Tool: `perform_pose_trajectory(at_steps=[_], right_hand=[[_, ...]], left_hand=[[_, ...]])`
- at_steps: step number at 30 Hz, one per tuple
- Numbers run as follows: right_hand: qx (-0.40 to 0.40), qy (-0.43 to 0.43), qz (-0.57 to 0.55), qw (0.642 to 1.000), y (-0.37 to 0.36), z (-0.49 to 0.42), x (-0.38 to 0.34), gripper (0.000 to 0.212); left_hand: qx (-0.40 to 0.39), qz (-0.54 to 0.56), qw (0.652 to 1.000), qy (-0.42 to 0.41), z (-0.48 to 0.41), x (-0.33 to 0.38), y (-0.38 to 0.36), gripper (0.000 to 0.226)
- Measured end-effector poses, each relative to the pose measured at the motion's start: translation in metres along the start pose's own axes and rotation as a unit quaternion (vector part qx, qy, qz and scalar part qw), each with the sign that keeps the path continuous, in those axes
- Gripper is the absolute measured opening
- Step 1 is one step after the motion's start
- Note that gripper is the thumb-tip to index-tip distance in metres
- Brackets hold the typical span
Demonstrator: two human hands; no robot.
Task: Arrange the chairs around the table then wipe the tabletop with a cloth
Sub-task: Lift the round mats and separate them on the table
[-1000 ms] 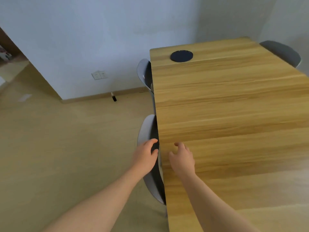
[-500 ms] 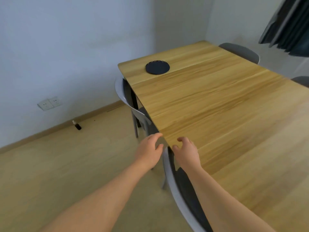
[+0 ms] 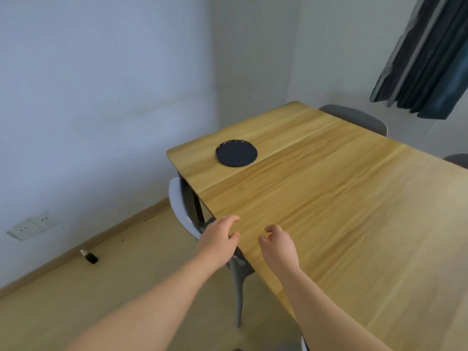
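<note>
A long wooden table (image 3: 329,206) fills the right of the view. A grey chair (image 3: 177,203) is tucked under its left edge near the far corner. Another grey chair (image 3: 359,117) stands at the far side, and a sliver of a third chair (image 3: 458,159) shows at the right edge. My left hand (image 3: 219,240) hovers at the table's left edge with relaxed fingers, holding nothing. My right hand (image 3: 277,245) hovers over the tabletop beside it, fingers loosely curled and empty. No cloth is visible.
A dark round mat (image 3: 236,153) lies near the table's far left corner. A small dark bottle (image 3: 89,256) lies on the floor by the skirting board. Wall sockets (image 3: 33,225) sit low on the left wall. Dark curtains (image 3: 428,59) hang at the upper right.
The view has swung right and forward along the table. The nearer chair my hands were at has dropped out of view below. Both hands stay empty near the table's left edge.
</note>
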State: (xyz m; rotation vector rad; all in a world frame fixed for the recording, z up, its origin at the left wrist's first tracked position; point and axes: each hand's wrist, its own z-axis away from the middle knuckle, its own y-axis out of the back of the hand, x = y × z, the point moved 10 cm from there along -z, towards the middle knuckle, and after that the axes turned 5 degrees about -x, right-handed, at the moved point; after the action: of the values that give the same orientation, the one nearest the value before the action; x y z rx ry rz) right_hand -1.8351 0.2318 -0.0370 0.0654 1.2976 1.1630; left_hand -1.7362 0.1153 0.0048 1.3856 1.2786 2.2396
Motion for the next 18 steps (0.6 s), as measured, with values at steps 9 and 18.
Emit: perform_pose_trajectory(at_steps=[9, 18], right_hand=[[0.019, -0.032, 0.01, 0.999, -0.006, -0.098, -0.052, 0.043], [0.061, -0.122, 0.009, 0.991, -0.006, -0.173, -0.071, 0.046]], left_hand=[[-0.032, -0.012, 0.999, -0.013, -0.121, -0.028, 0.051, 0.042], [-0.103, -0.054, 0.989, -0.086, -0.237, -0.038, 0.054, 0.043]])
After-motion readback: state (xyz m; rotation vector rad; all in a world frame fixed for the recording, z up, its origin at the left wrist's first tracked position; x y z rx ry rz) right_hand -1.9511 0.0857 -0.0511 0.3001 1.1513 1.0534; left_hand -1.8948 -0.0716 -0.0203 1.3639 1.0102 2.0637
